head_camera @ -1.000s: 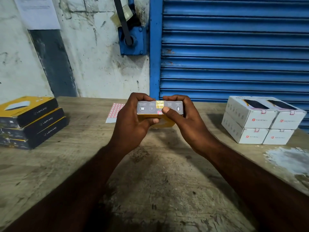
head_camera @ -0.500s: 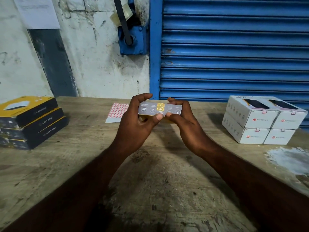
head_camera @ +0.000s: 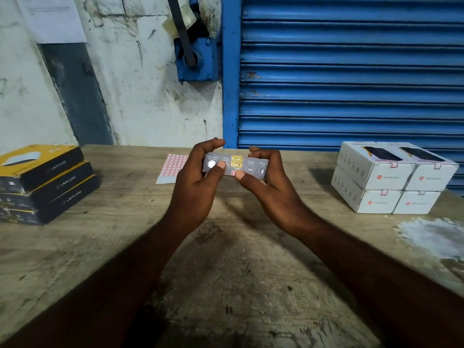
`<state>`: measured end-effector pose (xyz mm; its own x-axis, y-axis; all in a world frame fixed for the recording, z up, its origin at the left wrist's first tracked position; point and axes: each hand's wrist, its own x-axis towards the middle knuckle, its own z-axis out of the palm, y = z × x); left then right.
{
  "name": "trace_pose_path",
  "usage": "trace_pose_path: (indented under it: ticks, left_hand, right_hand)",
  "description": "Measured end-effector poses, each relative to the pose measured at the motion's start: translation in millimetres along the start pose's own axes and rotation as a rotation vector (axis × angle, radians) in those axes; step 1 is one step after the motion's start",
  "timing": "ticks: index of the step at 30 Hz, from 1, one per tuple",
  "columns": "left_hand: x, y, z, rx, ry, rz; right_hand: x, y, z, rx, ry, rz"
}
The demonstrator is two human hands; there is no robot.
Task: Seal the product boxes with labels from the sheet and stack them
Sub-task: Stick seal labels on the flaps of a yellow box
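A blue roller shutter (head_camera: 351, 71) fills the far side from twelve to three o'clock behind the worn wooden surface (head_camera: 226, 285) at which we work. At nine o'clock on that surface stand three black-and-yellow boxes (head_camera: 47, 182) in one stack. At three o'clock stand four white boxes (head_camera: 386, 172), two upon two, each with a small red-edged label over its front flap.

At the centre, above the surface, we hold a slim grey product box (head_camera: 251, 167) lengthwise between both hands. Our left hand (head_camera: 198, 187) grips its nine o'clock end, fingers curled behind and thumb on the front face. Our right hand (head_camera: 271, 189) grips the three o'clock end, its thumb tip at the lower edge, touching a small red label (head_camera: 233, 173).

The label sheet (head_camera: 173, 165), a grid of red-edged labels, lies flat on the surface just behind our left hand, at eleven o'clock of the box. A gold sticker (head_camera: 236, 162) sits mid-face on the box.
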<state>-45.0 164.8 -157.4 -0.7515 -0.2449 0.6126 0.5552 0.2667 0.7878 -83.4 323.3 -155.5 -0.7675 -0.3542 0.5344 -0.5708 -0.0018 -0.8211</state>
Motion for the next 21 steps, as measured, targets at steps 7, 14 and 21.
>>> trace_pose_path:
  ticks: [7,14,21]
  left_hand:
    - [-1.4,-1.0,3.6,-0.046,-0.028,-0.064]
    - [-4.8,0.4,6.8,0.019,-0.037,-0.029]
    - [-10.5,3.4,14.2,0.104,0.064,0.064]
  right_hand:
    - [4.6,5.3,-2.5,0.019,0.056,0.008]
    - [7.1,3.7,-6.8,0.018,0.067,0.046]
    - [2.9,-2.1,-1.5,0.073,0.025,0.019]
